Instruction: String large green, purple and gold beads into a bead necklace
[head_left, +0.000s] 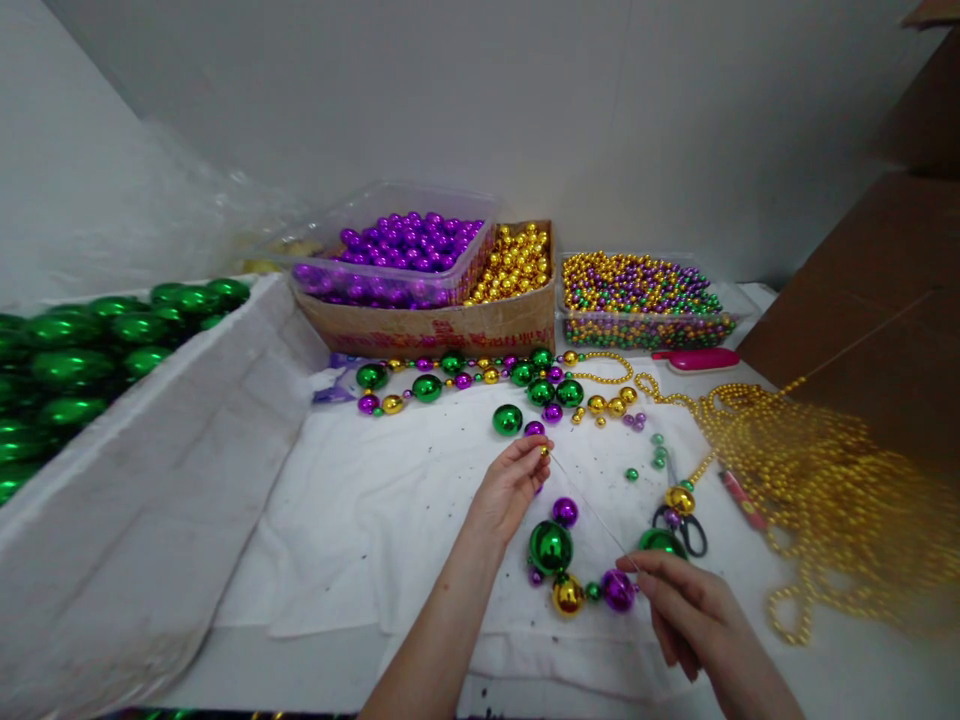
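My left hand (506, 490) pinches a small gold bead (544, 451) between thumb and fingertips. From there a thin pale string (592, 510) runs taut down to my right hand (686, 605), whose thumb and index finger are closed on it. Just left of my right hand lies a curve of strung beads: a large purple bead (618, 591), a gold bead (568, 595), a large green bead (551, 545) and smaller ones. Another green bead (661, 543) sits behind my right fingers, close to black-handled scissors (696, 537). Part of the strung piece is hidden by my hands.
A finished-looking bead necklace (427, 388) lies at the back beside loose beads. Behind stand a tub of purple beads (420, 243), gold beads (517, 260) and a mixed-bead tub (645, 325). Gold bead chains (840, 490) pile right; a green-bead box (172, 480) stands left.
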